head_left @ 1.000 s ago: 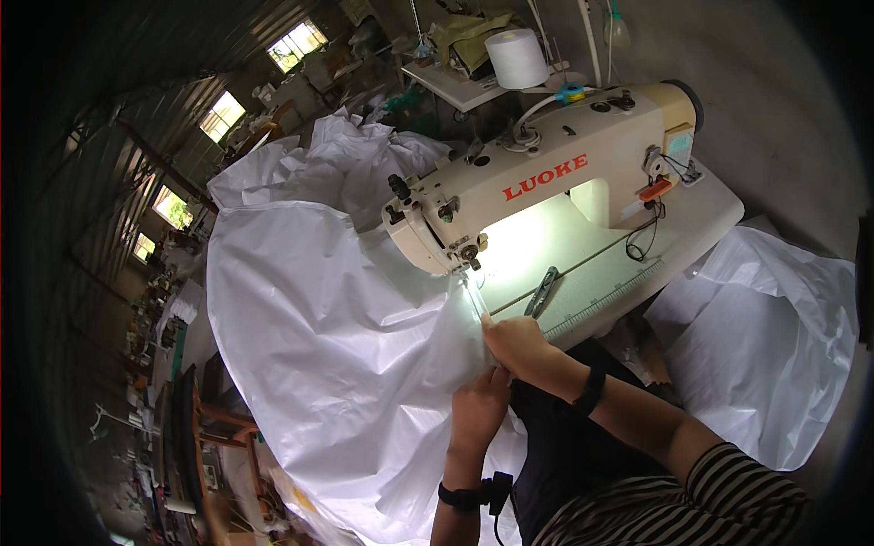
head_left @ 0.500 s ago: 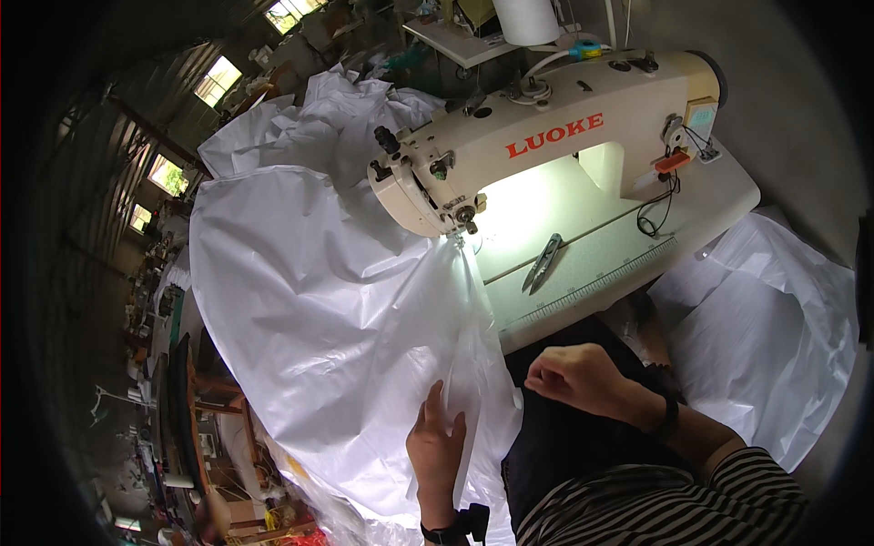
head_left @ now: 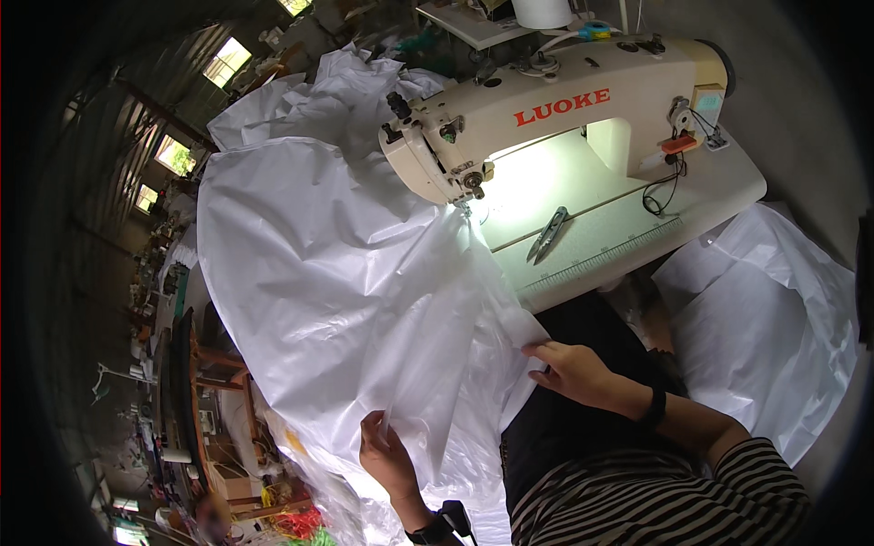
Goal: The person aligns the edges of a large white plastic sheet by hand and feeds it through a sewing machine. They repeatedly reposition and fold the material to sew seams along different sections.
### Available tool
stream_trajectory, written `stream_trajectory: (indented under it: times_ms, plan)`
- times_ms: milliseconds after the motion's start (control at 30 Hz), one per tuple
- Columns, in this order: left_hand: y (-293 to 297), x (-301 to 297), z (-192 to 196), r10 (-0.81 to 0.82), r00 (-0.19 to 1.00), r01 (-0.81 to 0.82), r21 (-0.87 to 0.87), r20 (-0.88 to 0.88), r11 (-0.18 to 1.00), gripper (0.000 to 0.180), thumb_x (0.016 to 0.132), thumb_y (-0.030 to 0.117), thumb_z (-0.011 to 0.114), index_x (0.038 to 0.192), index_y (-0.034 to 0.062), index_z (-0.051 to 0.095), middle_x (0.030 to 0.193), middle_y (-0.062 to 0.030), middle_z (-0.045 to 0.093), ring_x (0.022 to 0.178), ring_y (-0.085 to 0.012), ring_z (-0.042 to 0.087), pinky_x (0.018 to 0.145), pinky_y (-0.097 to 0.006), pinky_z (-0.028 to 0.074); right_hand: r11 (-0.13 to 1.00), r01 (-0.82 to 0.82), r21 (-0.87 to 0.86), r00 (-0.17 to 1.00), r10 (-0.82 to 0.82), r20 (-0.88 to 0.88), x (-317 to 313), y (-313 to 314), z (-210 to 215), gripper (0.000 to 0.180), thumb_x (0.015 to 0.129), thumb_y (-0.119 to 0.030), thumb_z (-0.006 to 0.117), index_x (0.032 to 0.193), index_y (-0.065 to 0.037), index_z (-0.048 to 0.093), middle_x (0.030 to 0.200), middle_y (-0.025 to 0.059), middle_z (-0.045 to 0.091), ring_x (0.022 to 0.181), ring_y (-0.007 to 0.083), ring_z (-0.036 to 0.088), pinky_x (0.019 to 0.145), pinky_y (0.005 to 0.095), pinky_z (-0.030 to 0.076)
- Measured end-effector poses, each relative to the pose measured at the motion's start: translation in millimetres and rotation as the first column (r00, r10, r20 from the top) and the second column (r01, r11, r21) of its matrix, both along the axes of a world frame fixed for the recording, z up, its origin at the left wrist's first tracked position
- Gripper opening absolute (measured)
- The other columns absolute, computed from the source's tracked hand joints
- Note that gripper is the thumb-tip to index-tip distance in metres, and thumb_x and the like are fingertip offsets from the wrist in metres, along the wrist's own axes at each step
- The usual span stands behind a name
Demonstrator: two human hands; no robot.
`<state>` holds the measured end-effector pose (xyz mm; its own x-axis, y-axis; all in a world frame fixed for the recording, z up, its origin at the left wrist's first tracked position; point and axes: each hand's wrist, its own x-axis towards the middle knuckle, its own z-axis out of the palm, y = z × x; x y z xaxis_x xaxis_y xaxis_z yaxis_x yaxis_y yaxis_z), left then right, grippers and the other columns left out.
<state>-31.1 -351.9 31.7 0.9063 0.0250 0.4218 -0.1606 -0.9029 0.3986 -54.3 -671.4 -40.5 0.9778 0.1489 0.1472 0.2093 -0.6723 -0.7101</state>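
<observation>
A large white plastic sheet drapes over the left of the sewing machine and down across my lap. Its upper edge runs in under the needle area. My right hand pinches the sheet's right edge between thumb and fingers, just off the front of the machine bed. Lower and to the left, my left hand has its fingers closed on a fold of the same sheet. A pair of thread snips lies on the lit machine bed, away from both hands.
Another pile of white sheet hangs at the right of the machine. More sheet is bunched behind the machine head. A wooden rack with mixed items stands at the left. A white thread cone sits at the back.
My right hand has moved from a loose curl above my lap onto the sheet's edge and grips it. The left hand, spread before, has shifted left and closed on a fold. The view has tilted slightly.
</observation>
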Motion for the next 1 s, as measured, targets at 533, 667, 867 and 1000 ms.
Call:
stream_trajectory:
  times_ms: [533,667,867,1000]
  plan:
    - [-8,-107,45,-0.476,0.771,0.087,-0.671,-0.423,0.737,0.024,0.087,-0.013,0.064,0.108,-0.0017,0.065,0.097,-0.0056,0.070,0.092,-0.0136,0.068,0.082,-0.025,0.056,0.803,-0.544,0.244,0.818,0.444,0.365,-94,43,84,0.020,0.094,-0.027,0.066,0.088,-0.008,0.063,0.069,0.0032,0.059,0.053,0.0155,0.059,0.048,0.0272,0.048]
    - [-36,-120,49,-0.507,0.773,0.066,-0.747,-0.381,0.662,0.022,0.085,-0.014,0.065,0.104,-0.0016,0.065,0.096,-0.0053,0.068,0.087,-0.0128,0.065,0.076,-0.025,0.054,0.790,-0.609,0.070,0.721,0.514,0.464,-102,71,89,0.019,0.093,-0.021,0.063,0.086,-0.004,0.060,0.069,0.0040,0.058,0.053,0.0144,0.058,0.049,0.0263,0.049]
    - [-44,-126,42,-0.631,0.695,-0.154,-0.929,-0.344,0.336,0.015,0.090,0.002,0.069,0.104,-0.0025,0.065,0.095,-0.0042,0.070,0.091,-0.0100,0.063,0.084,-0.025,0.049,0.816,-0.555,-0.163,0.633,0.541,0.554,-98,89,104,0.018,0.091,-0.020,0.064,0.085,-0.004,0.058,0.073,0.0031,0.058,0.055,0.0150,0.061,0.050,0.0279,0.051]
    - [-32,-125,27,-0.407,0.852,-0.156,-0.901,-0.330,0.404,0.017,0.088,0.003,0.072,0.105,-0.0002,0.067,0.100,-0.0051,0.071,0.091,-0.0104,0.062,0.085,-0.026,0.048,0.860,-0.389,0.330,0.913,0.310,0.266,-84,52,96,0.020,0.090,-0.028,0.069,0.094,-0.009,0.062,0.082,0.0004,0.062,0.065,0.0152,0.065,0.057,0.0298,0.052]
